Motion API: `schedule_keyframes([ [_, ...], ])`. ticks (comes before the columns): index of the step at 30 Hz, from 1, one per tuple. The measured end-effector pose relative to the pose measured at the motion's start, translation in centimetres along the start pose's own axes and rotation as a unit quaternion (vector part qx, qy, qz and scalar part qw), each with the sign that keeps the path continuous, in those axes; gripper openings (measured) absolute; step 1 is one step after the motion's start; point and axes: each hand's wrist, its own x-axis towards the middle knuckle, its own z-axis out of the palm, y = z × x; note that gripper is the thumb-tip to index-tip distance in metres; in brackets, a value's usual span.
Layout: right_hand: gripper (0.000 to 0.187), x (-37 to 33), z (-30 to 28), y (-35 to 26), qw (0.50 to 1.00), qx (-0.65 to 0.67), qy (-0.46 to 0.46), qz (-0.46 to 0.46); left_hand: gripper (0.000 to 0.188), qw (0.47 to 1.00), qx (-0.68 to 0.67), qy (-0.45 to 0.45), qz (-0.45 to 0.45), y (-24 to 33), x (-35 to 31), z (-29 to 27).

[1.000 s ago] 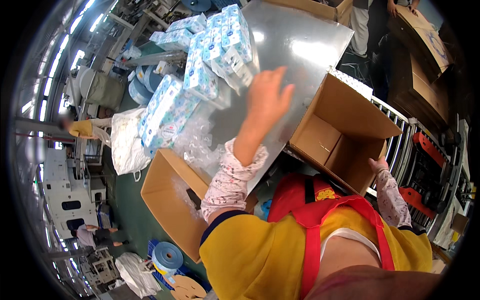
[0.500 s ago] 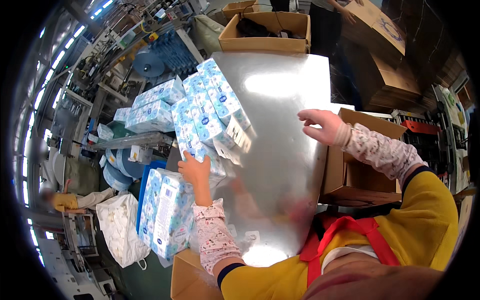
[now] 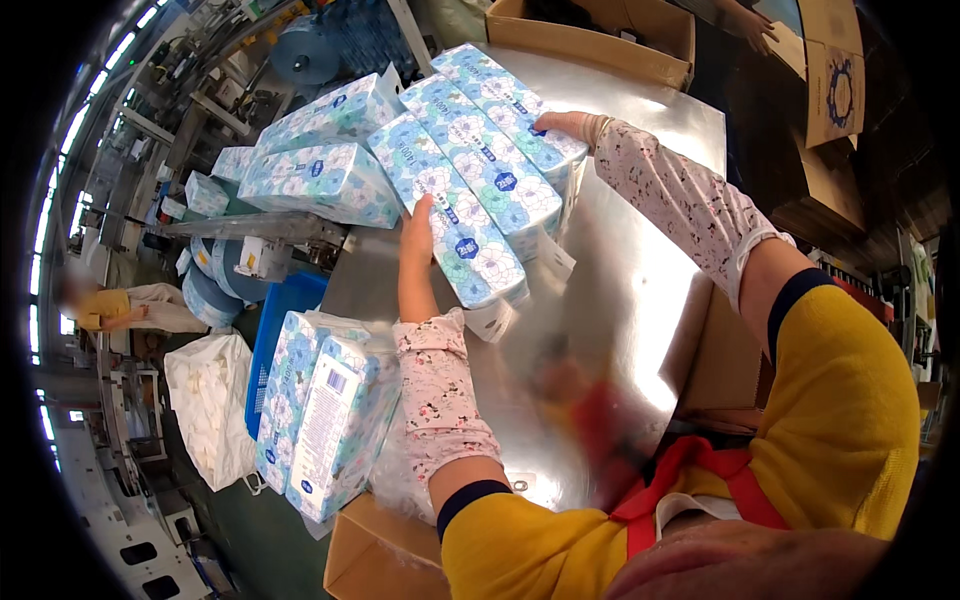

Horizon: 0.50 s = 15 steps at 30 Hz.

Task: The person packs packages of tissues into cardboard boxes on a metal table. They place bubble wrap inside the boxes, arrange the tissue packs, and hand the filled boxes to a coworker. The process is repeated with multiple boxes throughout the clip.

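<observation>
Three long tissue packs in blue floral wrapping lie side by side on the shiny metal table [image 3: 625, 300]: a left pack [image 3: 440, 200], a middle pack [image 3: 478, 148] and a right pack [image 3: 505, 100]. My left hand [image 3: 417, 235] presses on the outer side of the left pack, thumb on its top. At the outer side of the right pack my right hand [image 3: 575, 126] takes hold, its fingers partly hidden. The row is squeezed between both hands. Loose wrapper ends hang from the packs' near ends.
More tissue packs [image 3: 318, 178] sit on the machine's outfeed at left. A stacked pair of packs [image 3: 325, 410] stands by a blue crate [image 3: 290, 300]. Cardboard boxes are at the near left [image 3: 375, 560], right [image 3: 728, 350] and far edge [image 3: 600, 35]. A person's hand [image 3: 752, 28] shows beyond.
My right hand has come from the table's right side to the right pack. My left hand has moved up along the left pack. The packs now sit closer together in line.
</observation>
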Motion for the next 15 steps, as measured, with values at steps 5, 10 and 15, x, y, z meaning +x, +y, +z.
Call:
schedule_keyframes([
  [5,0.044,-7.8,-5.1,4.8,0.987,-0.148,-0.059,-0.016,0.059,0.971,0.237,0.013,0.022,-2.1,-11.1,4.3],
  [10,0.074,-16.3,-8.4,11.5,0.964,-0.209,-0.163,-0.033,0.058,0.996,0.076,0.028,0.022,-6.3,-21.6,7.2],
  [15,0.080,-15.1,-3.1,8.4,0.949,0.177,-0.255,0.058,0.066,0.982,-0.120,-0.061,-0.133,-7.9,-17.4,3.3],
])
